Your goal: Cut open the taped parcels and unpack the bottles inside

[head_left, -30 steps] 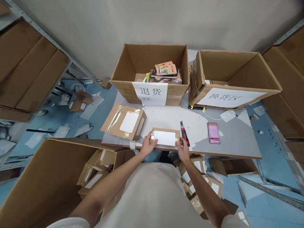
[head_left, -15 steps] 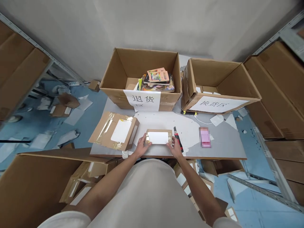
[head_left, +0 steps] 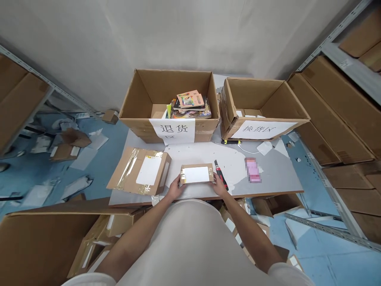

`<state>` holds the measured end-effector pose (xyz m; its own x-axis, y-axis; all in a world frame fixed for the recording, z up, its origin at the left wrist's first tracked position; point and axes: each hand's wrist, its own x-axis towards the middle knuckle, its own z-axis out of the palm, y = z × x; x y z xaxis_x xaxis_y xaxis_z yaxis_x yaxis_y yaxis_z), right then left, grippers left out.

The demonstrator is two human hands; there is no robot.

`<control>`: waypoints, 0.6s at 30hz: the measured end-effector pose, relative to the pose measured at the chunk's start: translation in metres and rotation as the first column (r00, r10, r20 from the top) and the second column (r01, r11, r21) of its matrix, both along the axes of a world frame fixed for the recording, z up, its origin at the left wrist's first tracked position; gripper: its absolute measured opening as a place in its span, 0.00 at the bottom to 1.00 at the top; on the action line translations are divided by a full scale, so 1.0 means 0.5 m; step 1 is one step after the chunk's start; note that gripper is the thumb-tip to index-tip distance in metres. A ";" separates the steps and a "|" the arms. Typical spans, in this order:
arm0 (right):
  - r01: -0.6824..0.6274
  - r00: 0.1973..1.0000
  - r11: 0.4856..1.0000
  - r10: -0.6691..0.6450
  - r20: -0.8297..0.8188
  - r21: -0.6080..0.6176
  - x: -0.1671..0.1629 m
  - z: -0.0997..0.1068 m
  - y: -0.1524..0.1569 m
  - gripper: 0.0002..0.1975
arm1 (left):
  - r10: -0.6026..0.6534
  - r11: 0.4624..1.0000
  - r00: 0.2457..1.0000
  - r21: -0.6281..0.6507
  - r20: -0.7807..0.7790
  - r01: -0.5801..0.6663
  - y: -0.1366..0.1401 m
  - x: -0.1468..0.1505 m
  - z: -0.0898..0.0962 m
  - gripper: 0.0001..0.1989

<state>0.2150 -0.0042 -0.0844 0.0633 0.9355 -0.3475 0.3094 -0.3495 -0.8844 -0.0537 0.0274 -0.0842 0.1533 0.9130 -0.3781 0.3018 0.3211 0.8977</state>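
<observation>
Between my two hands is a small cardboard box (head_left: 197,174), with a white label facing up and clear tape at both ends. My left hand (head_left: 176,188) grips its left end, fingers partly hidden. On the opposite end my right hand (head_left: 219,185) closes around the corner. Just right of the box lies a red and black utility knife (head_left: 222,175), close to my right fingers but apart from them. A larger taped carton (head_left: 126,169) with a white label rests on the left of the table.
Two open cartons stand at the back: the left carton (head_left: 139,129) holds books, the right carton (head_left: 226,115) white items. A pink blurred object (head_left: 253,171) lies right on the table (head_left: 279,171). A big open carton (head_left: 35,246) stands lower left. Shelves flank both sides.
The view has shifted slightly. The small box seems tilted a little more, its front side now showing, and both hands sit lower on its ends.
</observation>
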 end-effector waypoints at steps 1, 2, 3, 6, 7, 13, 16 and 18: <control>0.003 1.000 1.000 -0.003 0.006 0.010 0.000 0.004 0.000 0.32 | 0.004 1.000 1.000 0.007 -0.018 -0.004 -0.003 -0.002 0.009 0.34; 0.005 1.000 1.000 -0.005 0.026 0.022 0.002 0.008 -0.001 0.30 | 0.008 1.000 0.999 0.021 -0.046 -0.007 -0.007 -0.005 0.018 0.32; 0.004 0.998 0.999 -0.006 0.057 0.036 0.004 0.014 -0.003 0.28 | 0.014 0.999 0.997 0.041 -0.081 -0.011 -0.010 -0.008 0.028 0.30; -0.003 0.981 0.999 -0.005 0.194 0.039 0.011 0.029 -0.008 0.26 | 0.031 0.996 0.980 0.091 -0.195 -0.014 -0.013 -0.012 0.051 0.26; -0.003 0.973 1.000 -0.003 0.230 0.024 0.011 0.033 -0.008 0.25 | 0.023 0.996 0.972 0.088 -0.233 -0.002 -0.011 -0.011 0.056 0.26; 0.014 0.957 0.998 0.006 0.291 -0.064 -0.006 0.023 -0.007 0.26 | -0.057 0.998 0.952 -0.015 -0.302 0.055 0.005 0.006 0.045 0.24; 0.016 0.961 0.997 0.006 0.277 -0.077 -0.010 0.014 -0.010 0.28 | -0.050 0.998 0.958 -0.053 -0.282 0.036 0.003 0.005 0.031 0.28; 0.023 0.964 0.997 -0.002 0.264 -0.079 -0.008 0.010 -0.013 0.29 | -0.036 0.997 0.964 -0.073 -0.263 0.018 -0.001 -0.001 0.021 0.29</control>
<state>0.2113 -0.0106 -0.0794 0.1743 0.9036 -0.3914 0.5231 -0.4217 -0.7406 -0.0543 0.0267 -0.0735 0.0640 0.8799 -0.4708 0.5344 0.3682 0.7608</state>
